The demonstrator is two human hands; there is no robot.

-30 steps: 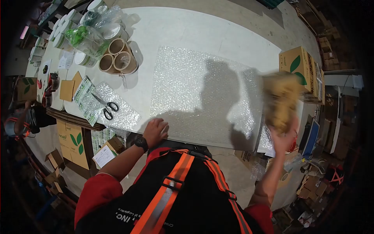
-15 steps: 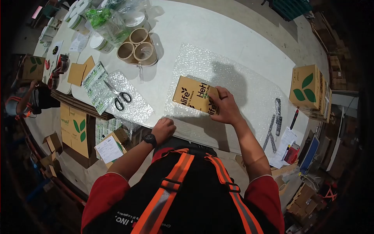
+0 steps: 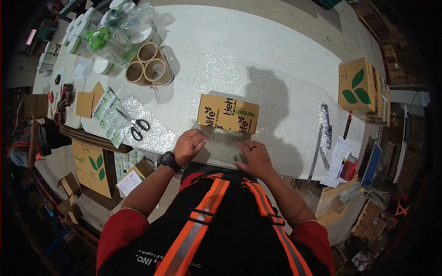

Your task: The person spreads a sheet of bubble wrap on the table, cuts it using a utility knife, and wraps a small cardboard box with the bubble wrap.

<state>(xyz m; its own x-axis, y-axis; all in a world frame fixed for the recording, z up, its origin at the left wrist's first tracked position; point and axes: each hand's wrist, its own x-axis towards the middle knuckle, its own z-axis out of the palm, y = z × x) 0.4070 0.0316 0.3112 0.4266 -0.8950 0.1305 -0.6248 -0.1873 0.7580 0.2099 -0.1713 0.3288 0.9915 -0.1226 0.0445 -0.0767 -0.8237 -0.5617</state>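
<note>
A brown cardboard box (image 3: 226,115) with black and green print lies on a sheet of bubble wrap (image 3: 216,73) on the white table. At the sheet's near edge, left of centre, my left hand (image 3: 189,146) has its fingers closed on the bubble wrap. My right hand (image 3: 256,159) is over the same edge to the right, just below the box. Its fingers look apart and are slightly blurred. Between my hands the near edge of the sheet appears raised toward the box. Neither hand touches the box.
Black-handled scissors (image 3: 133,125) lie on bubble wrap at the left. Joined cardboard tubes (image 3: 159,73) and several white tubs stand behind them. A leaf-printed carton (image 3: 361,92), a red-black pen (image 3: 347,126) and papers (image 3: 338,158) are at the right. A person (image 3: 27,147) is at far left.
My right hand has let go of the box and moved down to the near edge of the bubble wrap. My left hand has moved up from the table edge onto the sheet.
</note>
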